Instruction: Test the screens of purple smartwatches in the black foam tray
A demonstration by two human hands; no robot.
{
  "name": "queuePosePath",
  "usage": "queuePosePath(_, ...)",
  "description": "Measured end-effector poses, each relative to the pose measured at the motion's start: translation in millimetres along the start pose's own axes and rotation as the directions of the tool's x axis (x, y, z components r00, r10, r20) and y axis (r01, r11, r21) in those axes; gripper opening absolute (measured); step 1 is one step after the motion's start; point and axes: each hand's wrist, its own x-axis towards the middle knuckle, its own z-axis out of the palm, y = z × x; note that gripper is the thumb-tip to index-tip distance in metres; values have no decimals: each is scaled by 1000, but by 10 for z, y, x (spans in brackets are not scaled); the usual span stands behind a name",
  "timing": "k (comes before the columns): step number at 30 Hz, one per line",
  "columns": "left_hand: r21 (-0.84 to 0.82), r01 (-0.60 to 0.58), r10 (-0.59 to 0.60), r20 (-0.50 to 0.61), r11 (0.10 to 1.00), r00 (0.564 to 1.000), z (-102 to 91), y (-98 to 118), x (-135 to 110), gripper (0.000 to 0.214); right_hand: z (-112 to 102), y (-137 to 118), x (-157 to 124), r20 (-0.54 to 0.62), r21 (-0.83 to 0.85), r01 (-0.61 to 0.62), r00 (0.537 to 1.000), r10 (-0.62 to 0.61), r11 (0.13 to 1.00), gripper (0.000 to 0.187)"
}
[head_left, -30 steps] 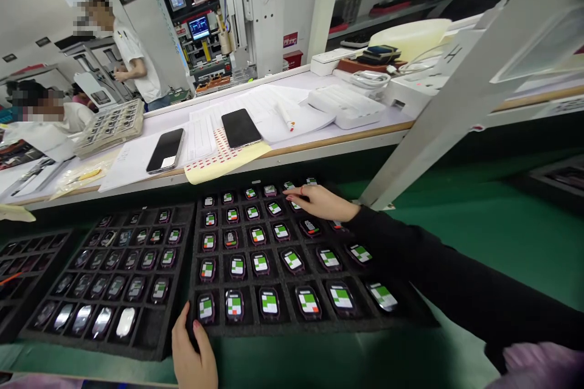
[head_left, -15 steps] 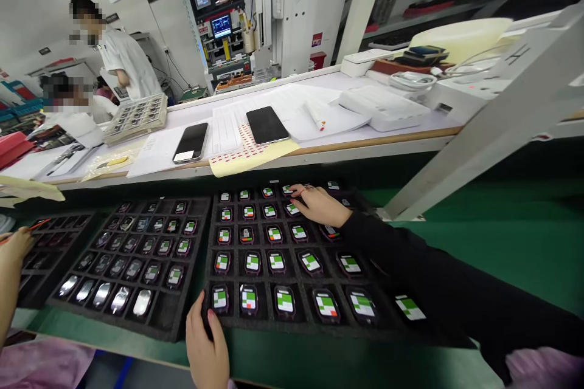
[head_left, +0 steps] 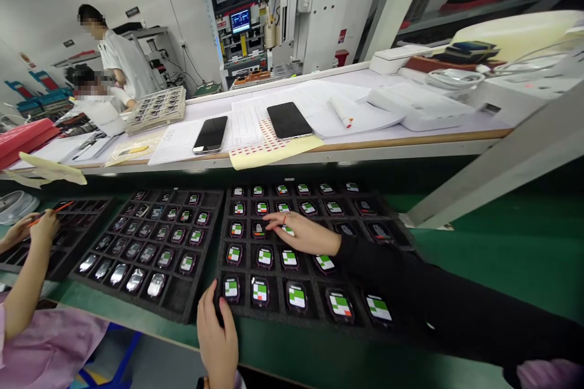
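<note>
So, green desk (head_left: 460, 261) carries a dark grey foam compartment tray (head_left: 276, 314) of rounded-square watch-like devices, most screens lit in green and white blocks. Left hand (head_left: 219, 337): at the tray's near-left corner, thumb and fingers apart. Right hand (head_left: 303, 233): above the tray, fingers loosely spread, tips at a dark-screened device with an orange strip (head_left: 259, 230), second column, middle row; can't tell if touching. Second foam tray (head_left: 179, 296) sits just left; beyond it, a co-worker's hands with a thin orange stick (head_left: 52, 213) over a third. Behind: raised white shelf (head_left: 410, 146) with two black phones (head_left: 210, 135), loose white papers and a yellow sheet with red marks (head_left: 255, 160). Slanted grey metal post (head_left: 488, 173) on the right. Back of room: machine with a blue monitor (head_left: 240, 21), person standing in a white shirt (head_left: 119, 58).
</note>
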Motion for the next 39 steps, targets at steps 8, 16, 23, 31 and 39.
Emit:
queuePosePath(8, 10, 36, -36, 27, 999, 999, 10, 14, 15, 53, 167, -175, -131, 136, -11, 78, 988, -76, 997, 52)
queuePosePath(16, 20, 139, -140, 26, 990, 990, 0, 19, 18, 63, -332, -44, -588, -59, -50, -92, 994, 89, 995, 51)
queuePosePath(23, 37, 145, -145, -2, 989, 989, 18, 14, 58, 69, -616, 134, -1333, -249, -65, -361, 909, 335, 930, 48)
queuePosePath(31, 76, 76, -72, -54, 994, 996, 23, 60, 107, 70, -523, 194, -1649, -186, -132, -400, 909, 374, 907, 52)
queuePosePath(39, 120, 199, -199, -14, 973, 980, -4, 167, 136, 74, -483, 198, -1658, -291, -180, -325, 919, 265, 928, 49)
